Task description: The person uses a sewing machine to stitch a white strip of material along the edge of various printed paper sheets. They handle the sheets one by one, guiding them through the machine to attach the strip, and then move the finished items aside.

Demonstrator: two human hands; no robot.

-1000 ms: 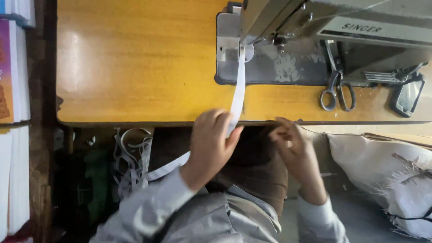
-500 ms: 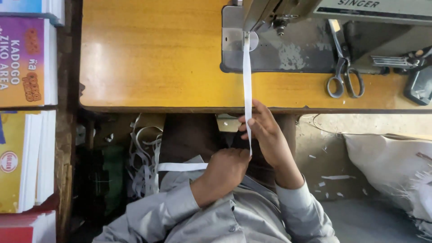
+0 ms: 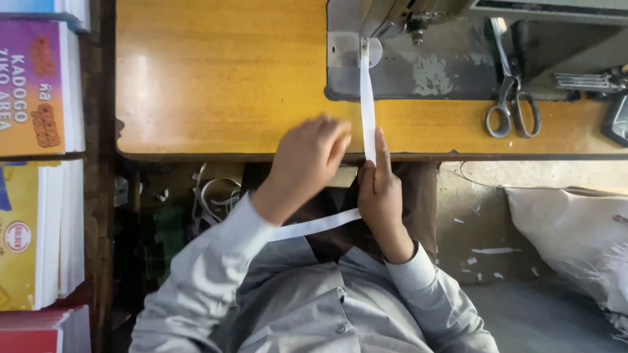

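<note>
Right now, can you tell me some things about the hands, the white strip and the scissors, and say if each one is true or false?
1. The white strip runs from the sewing machine toward the person. True.
2. The right hand holds the scissors. False: it touches the strip; the scissors lie alone on the table.
3. The left hand is at the table edge. True.
4. The strip is red. False: it is white.

A stack of flat rectangular cardboard packages is seen along the left edge: a purple and orange printed package [image 3: 36, 85] lies uppermost, beside the left end of the wooden table [image 3: 216, 78]. Below it a yellow package with a round red emblem [image 3: 23, 238] is placed, and a red package [image 3: 36, 332] is partly shown at the bottom corner.
</note>
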